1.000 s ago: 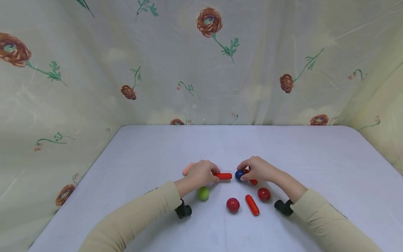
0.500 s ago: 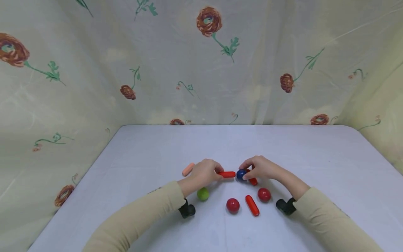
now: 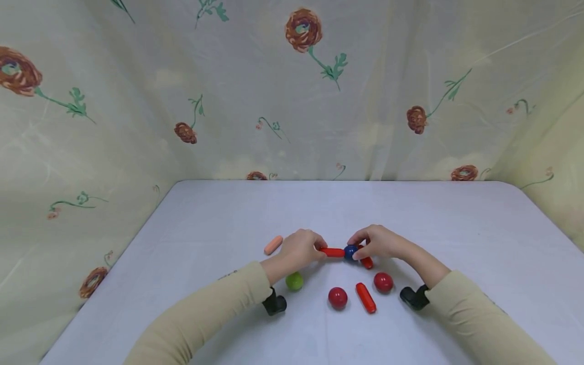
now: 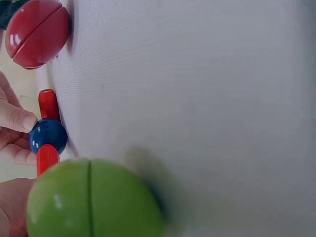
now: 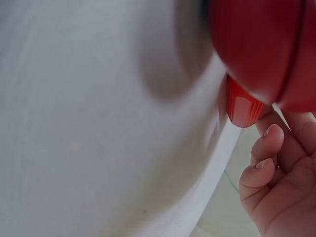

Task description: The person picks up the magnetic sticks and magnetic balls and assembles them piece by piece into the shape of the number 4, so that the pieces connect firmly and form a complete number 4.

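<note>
In the head view, my left hand (image 3: 298,249) pinches a red rod (image 3: 334,252) by its left end. The rod's other end meets a blue ball (image 3: 350,252), which my right hand (image 3: 380,242) holds between thumb and fingers. A second red rod (image 3: 367,262) sticks out from the blue ball's other side, under the right hand. From the left wrist view, the blue ball (image 4: 48,134) lies between both red rods, touching them. How deep the near rod sits in the ball is hidden. A red ball covers most of the right wrist view.
Nearer the body on the white table (image 3: 219,213) lie two red balls, one left (image 3: 337,298) and one right (image 3: 383,282), with a loose red rod (image 3: 366,297) between them. A green ball (image 3: 294,281) rests below the left wrist. An orange rod (image 3: 273,245) lies left of that hand.
My left hand has moved right with its red rod, closing the gap to the blue ball until they meet. The right hand and ball have shifted slightly right.
</note>
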`<action>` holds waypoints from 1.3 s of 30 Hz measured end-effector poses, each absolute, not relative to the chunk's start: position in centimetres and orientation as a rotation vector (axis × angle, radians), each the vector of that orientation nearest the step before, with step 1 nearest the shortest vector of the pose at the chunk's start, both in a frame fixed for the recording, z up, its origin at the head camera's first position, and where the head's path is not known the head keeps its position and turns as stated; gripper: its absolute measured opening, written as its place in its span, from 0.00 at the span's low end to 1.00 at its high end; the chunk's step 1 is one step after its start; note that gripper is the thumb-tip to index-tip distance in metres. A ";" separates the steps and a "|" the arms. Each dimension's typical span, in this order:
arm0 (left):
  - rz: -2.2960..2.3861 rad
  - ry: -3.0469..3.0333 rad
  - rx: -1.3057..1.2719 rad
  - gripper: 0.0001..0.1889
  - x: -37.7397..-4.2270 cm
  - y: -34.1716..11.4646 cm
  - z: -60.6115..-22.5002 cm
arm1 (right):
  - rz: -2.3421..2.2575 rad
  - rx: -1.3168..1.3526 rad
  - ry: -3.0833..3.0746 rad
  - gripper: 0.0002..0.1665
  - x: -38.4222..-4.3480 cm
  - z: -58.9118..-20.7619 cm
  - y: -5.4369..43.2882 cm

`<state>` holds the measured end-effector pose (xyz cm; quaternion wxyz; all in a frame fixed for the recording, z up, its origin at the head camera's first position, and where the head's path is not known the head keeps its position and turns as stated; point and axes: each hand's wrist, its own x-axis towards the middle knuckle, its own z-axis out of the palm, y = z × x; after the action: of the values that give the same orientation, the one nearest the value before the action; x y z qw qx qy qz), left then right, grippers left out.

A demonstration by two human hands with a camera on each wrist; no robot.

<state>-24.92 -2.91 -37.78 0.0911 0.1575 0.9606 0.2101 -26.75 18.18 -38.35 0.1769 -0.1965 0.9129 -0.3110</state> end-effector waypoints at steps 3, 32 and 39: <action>0.626 2.853 0.465 0.11 -24.9 -2.9 -37.9 | -0.878 -0.564 2.585 0.19 -26.7 -38.3 18.2; 0.637 2.835 0.273 0.18 -26.8 -8.5 -37.2 | -0.855 -0.548 2.587 0.19 -26.7 -38.3 17.9; 0.695 2.823 0.299 0.16 -26.7 -8.2 -37.6 | -0.854 -0.550 2.589 0.19 -26.6 -38.1 17.9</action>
<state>-26.72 -8.24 -37.57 0.1095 0.1016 0.9601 0.2364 -26.64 17.87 -38.11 0.1791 -0.1946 0.9159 -0.3020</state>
